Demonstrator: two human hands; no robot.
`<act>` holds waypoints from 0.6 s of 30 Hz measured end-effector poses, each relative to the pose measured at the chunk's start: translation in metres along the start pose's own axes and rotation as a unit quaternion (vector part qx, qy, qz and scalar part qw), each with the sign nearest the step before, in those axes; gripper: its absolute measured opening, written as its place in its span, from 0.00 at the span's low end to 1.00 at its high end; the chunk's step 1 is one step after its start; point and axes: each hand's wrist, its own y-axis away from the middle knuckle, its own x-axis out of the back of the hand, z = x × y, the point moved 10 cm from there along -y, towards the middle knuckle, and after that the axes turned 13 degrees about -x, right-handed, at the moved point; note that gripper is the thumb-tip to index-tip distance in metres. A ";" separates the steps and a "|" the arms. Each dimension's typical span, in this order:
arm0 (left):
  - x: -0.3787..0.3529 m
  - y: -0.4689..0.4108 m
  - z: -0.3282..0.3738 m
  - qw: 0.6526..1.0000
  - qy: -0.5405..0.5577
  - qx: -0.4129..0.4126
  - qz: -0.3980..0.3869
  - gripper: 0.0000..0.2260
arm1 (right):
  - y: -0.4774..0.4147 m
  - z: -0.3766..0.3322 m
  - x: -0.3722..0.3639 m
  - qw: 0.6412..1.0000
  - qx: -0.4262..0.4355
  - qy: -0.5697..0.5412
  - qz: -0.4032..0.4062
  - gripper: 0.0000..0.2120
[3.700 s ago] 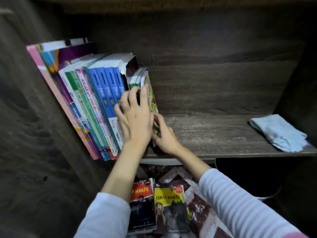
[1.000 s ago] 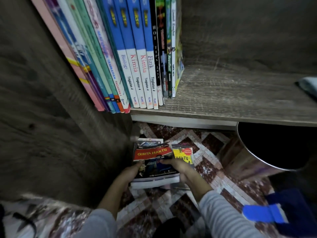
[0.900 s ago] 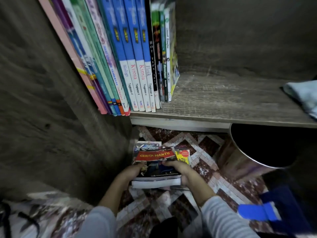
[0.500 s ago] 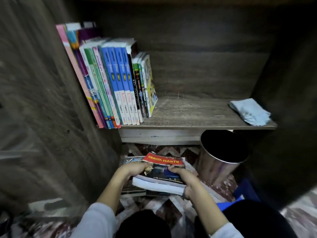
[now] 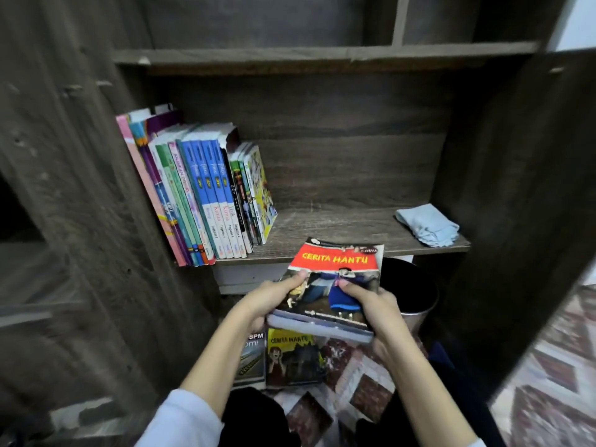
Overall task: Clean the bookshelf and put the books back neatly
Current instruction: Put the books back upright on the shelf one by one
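left hand (image 5: 269, 301) | thumb on top, grips red-banded "Cerita Hantu" paperback stack (image 5: 335, 285); right hand (image 5: 375, 309) | likewise | covers up, long axis pointing toward dark wooden shelf (image 5: 338, 230)

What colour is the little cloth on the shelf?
Light blue. The cloth lies crumpled at the right end of the shelf, clearest in the head view.

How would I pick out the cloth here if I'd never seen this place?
Find the wooden shelf with the row of standing books at its left. At its right end, apart from them, lies the cloth. It alone is soft, pale blue and folded.
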 end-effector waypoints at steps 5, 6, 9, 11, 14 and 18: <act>-0.001 0.000 0.054 0.993 0.056 -0.076 0.065 0.48 | 0.009 -0.055 -0.002 0.988 0.094 0.124 0.002 0.31; -0.002 0.000 0.064 0.991 0.056 -0.091 0.074 0.42 | 0.017 -0.068 0.002 0.964 0.156 0.208 0.047 0.40; 0.002 -0.002 0.094 0.983 0.047 -0.145 0.105 0.29 | 0.065 -0.097 -0.025 0.821 0.384 0.421 0.047 0.48; 0.004 0.000 0.109 0.980 0.046 -0.153 0.122 0.30 | 0.069 -0.084 -0.051 0.712 0.428 0.557 0.017 0.49; 0.007 -0.009 0.123 0.977 0.044 -0.152 0.145 0.35 | 0.057 -0.081 -0.071 0.558 0.509 0.639 0.146 0.48; 0.012 -0.027 0.133 0.971 -0.002 -0.155 0.179 0.36 | 0.039 -0.099 -0.081 0.549 0.567 0.577 0.211 0.40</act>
